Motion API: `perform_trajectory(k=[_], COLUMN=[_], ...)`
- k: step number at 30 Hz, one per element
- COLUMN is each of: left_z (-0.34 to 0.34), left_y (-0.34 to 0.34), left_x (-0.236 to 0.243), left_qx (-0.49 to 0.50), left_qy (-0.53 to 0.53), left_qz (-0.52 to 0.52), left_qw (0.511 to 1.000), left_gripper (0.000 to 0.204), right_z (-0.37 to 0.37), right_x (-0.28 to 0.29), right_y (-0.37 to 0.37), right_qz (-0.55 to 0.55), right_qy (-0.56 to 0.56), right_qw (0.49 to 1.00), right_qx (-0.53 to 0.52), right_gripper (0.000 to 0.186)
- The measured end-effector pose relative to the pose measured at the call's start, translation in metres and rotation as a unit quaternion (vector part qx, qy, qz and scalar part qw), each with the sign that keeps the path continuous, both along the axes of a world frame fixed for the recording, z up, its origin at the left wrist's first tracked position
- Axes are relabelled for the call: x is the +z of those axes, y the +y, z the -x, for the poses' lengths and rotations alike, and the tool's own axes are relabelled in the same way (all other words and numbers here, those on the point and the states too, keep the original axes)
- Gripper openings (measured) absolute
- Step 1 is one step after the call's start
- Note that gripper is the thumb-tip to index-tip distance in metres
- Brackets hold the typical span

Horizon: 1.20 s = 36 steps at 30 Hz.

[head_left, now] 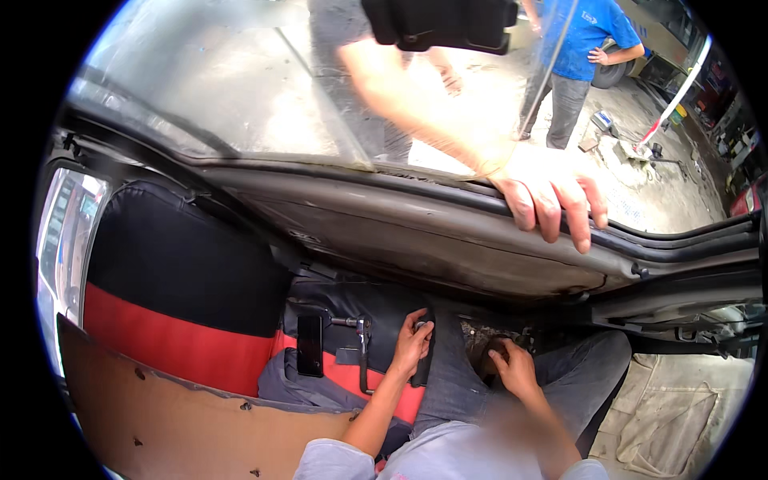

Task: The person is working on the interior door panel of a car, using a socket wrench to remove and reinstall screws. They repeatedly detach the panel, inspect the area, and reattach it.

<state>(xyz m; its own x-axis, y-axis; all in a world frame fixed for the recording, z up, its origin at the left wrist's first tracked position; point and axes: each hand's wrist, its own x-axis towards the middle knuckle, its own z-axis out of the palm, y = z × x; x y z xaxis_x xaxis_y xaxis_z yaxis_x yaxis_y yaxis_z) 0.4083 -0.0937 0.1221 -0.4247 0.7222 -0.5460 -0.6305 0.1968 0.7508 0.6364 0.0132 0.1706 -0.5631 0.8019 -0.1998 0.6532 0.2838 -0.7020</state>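
My left hand [412, 348] rests over the seat beside my left thigh, its fingers closed round a small shiny piece too small to name. Over the gap between my thighs is my right hand [518, 370], fingers curled and thumb bent in; what they hold, if anything, is hidden. To the left of my left hand, a metal ratchet wrench [365, 356] with a socket end lies on the black and red seat. A black phone [310, 346] lies next to it, screen up.
A brown panel [208, 420] stands along the lower left, by the black and red backrest [188, 264]. Another person's hand [552, 200] grips the window sill ahead. Outside stands a person in a blue shirt [588, 40]. Folded beige cloth [660, 416] lies at the right.
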Motion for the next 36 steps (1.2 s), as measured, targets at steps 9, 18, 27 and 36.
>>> perform_trajectory(k=[9, 18, 27, 36], left_z=[-0.003, -0.006, -0.004, -0.004], left_y=[-0.003, 0.002, -0.001, -0.001], left_x=[0.002, -0.002, -0.001, -0.003], left_qx=[-0.02, -0.044, -0.042, -0.043], left_qy=[-0.025, 0.014, 0.008, 0.003], left_qz=[-0.013, -0.009, -0.02, -0.018], left_qw=[0.999, 0.999, 0.999, 0.999], left_gripper=[0.05, 0.048, 0.046, 0.045], right_z=[-0.008, -0.012, -0.015, -0.009], right_x=[-0.012, -0.033, -0.039, -0.033], right_y=[-0.005, -0.011, -0.007, 0.006], right_qz=[0.004, 0.016, -0.016, -0.015], right_qy=[0.007, -0.021, -0.015, -0.01], right_qw=[1.0, 0.999, 0.998, 0.999], right_qx=[0.012, 0.046, 0.051, 0.036], right_gripper=[0.029, 0.024, 0.024, 0.024])
